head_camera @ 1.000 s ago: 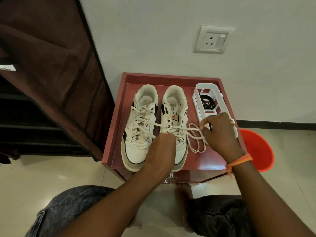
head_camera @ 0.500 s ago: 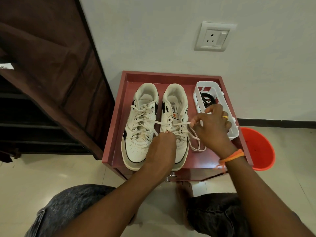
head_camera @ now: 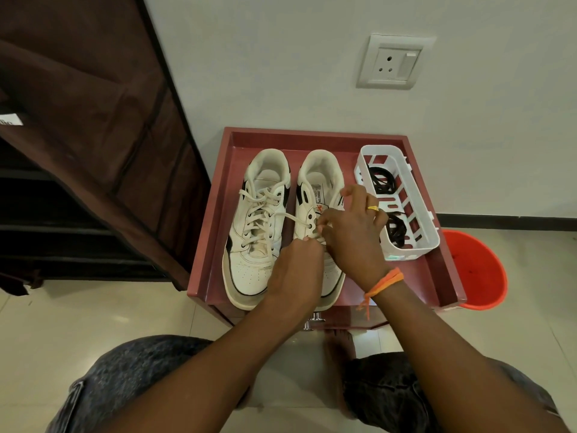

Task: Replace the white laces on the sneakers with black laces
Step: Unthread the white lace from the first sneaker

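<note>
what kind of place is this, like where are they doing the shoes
Most likely a home, perhaps an entryway or bedroom corner: a tiled floor, a wall socket on a plain painted wall, a brown fabric-covered rack, and an orange bucket beside the small red cabinet that holds the sneakers.

You are crouching in what is looking like a home, probably an entryway or bedroom corner. A white wall socket (head_camera: 394, 62) is sitting on the plain painted wall (head_camera: 281, 57). Below the socket, a small maroon cabinet (head_camera: 437, 276) is standing against the wall on glossy beige floor tiles (head_camera: 93, 314). Left of the cabinet a brown fabric-covered shoe rack (head_camera: 93, 126) is standing; right of it, an orange plastic bucket (head_camera: 477, 270) is resting.
</note>
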### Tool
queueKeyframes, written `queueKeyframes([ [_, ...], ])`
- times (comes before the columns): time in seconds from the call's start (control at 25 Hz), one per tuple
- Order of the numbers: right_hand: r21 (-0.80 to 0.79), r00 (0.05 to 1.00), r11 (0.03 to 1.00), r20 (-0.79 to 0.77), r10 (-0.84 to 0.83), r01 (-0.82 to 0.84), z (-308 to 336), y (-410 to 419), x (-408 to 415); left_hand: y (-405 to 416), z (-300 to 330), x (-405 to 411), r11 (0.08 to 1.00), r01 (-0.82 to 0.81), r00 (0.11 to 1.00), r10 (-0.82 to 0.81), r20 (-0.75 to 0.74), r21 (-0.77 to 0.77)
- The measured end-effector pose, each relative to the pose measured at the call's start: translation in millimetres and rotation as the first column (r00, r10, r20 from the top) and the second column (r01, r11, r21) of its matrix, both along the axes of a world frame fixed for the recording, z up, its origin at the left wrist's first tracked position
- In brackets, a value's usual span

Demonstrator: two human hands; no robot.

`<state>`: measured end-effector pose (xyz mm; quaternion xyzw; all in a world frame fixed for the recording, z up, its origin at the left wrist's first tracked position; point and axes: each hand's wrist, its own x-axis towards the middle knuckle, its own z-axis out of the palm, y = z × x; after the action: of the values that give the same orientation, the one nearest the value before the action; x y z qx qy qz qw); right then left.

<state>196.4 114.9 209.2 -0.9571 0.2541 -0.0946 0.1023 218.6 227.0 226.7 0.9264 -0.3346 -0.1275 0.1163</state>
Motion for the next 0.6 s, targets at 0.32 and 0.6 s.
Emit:
queueKeyframes([
  [0.32,0.153,0.957,0.946,-0.089,-0.275,0.286,18,-39,-37,2,1,-1,1.000,0.004,0.999,-0.004,-0.033,0.000],
  [0.6,0.036,1.000,0.999,0.020,-0.012,0.011,5,-1,-10,0,1,-1,1.000,0.002,1.000,-0.002,-0.003,0.008],
])
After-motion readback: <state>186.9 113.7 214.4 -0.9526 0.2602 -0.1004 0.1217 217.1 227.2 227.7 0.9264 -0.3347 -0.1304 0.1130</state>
